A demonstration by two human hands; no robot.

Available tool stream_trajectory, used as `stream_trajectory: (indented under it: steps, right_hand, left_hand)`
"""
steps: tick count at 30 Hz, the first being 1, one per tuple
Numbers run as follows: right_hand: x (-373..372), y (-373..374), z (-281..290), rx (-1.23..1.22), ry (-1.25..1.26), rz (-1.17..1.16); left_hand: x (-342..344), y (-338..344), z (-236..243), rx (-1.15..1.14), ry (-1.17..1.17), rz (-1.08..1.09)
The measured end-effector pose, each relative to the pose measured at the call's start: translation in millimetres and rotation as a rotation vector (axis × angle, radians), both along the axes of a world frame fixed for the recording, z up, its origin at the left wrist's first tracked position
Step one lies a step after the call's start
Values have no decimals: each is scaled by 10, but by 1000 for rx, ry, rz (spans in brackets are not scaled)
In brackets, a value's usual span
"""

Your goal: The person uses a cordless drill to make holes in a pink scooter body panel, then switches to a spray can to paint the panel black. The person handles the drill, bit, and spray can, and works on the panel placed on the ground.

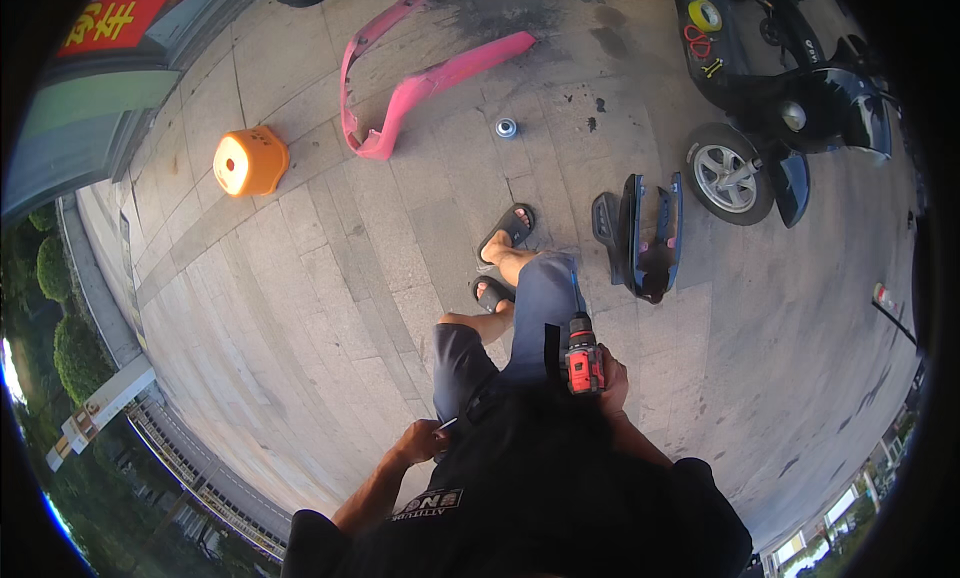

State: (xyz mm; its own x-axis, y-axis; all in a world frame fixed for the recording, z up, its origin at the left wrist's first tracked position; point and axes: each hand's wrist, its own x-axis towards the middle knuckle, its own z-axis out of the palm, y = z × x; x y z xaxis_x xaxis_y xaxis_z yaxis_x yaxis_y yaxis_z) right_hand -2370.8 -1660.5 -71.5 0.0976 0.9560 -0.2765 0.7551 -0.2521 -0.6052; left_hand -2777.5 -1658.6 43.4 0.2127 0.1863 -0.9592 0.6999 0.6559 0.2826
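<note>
A red and black cordless drill [585, 366] is in my right hand [615, 380], upright beside my right thigh, its chuck pointing away from me. My left hand [418, 442] is closed at my left hip around a thin, pale rod [448, 424]. Only a short end of the rod shows, so its kind is unclear. Ahead and to the right of my feet, a glossy dark scooter fairing [632, 233] lies on the paving, with a matching narrow panel [667, 223] along its right side.
A dark scooter [790, 103] with its front wheel [728, 174] stands at the far right; yellow tape [705, 15] and red-handled scissors [697, 43] rest on it. Ahead lie a pink scooter panel [410, 93] and a small can [506, 128]. An orange stool [250, 162] is at left.
</note>
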Motion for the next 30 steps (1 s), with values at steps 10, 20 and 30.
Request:
stream_trajectory:
  steps: [10, 20, 30]
  right_hand:
    - [-429, 1452, -504, 16, 99, -27]
    - [-1359, 4204, -2814, 250, 524, 4]
    - [-2357, 4150, -4575, 205, 1060, -294]
  left_hand:
    - [-763, 2814, -766, 445, -28, -248]
    - [-49, 5187, -5635, 518, 48, -523]
    - [-1153, 6124, -3852, 690, -1158, 21]
